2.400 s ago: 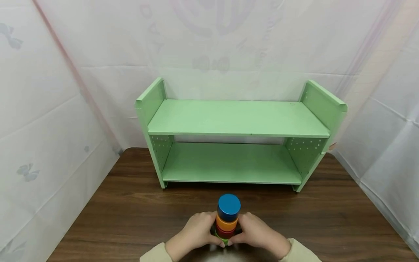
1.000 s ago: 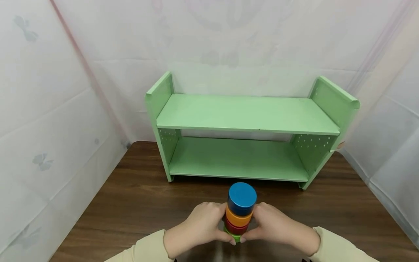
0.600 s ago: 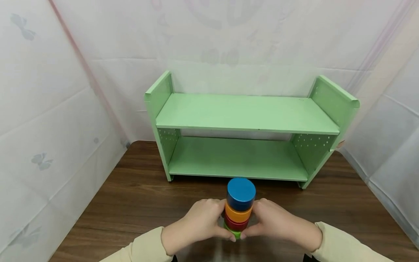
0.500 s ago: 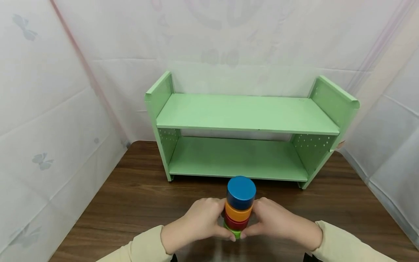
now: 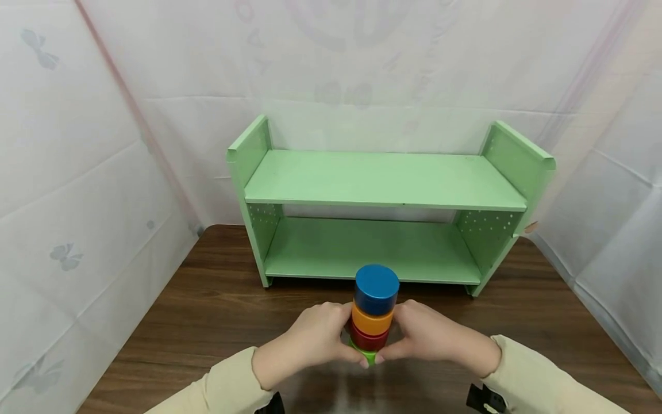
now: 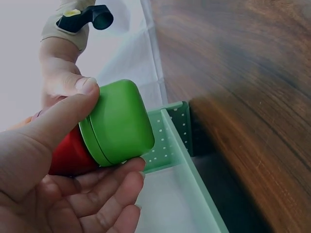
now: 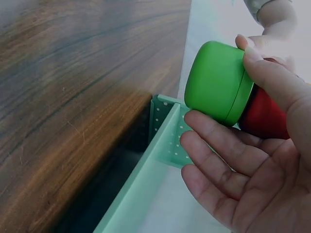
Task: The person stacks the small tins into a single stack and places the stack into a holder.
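Both hands hold one upright stack of round lidded containers in the head view. Blue (image 5: 376, 290) is on top, then orange (image 5: 372, 322), red (image 5: 368, 339) and green (image 5: 370, 356) at the bottom. My left hand (image 5: 320, 333) grips the lower stack from the left, my right hand (image 5: 429, 333) from the right, their thumbs almost meeting at the front. In the left wrist view the green container (image 6: 121, 121) shows its bare underside, apart from the table. Fingers of the right hand (image 7: 243, 170) curve beneath the red container (image 7: 265, 114) in the right wrist view.
A pale green two-tier shelf (image 5: 383, 178) stands behind the stack, its lower board (image 5: 362, 247) close above the dark wooden table (image 5: 207, 322). Perforated side panels (image 5: 488, 230) bound it. White sheeting (image 5: 93, 172) hangs at the back and sides.
The stack has risen off the table and moved towards the shelf, held by both hands throughout. The forearms reach further in, and black wrist mounts now show. The head view has shifted slightly.
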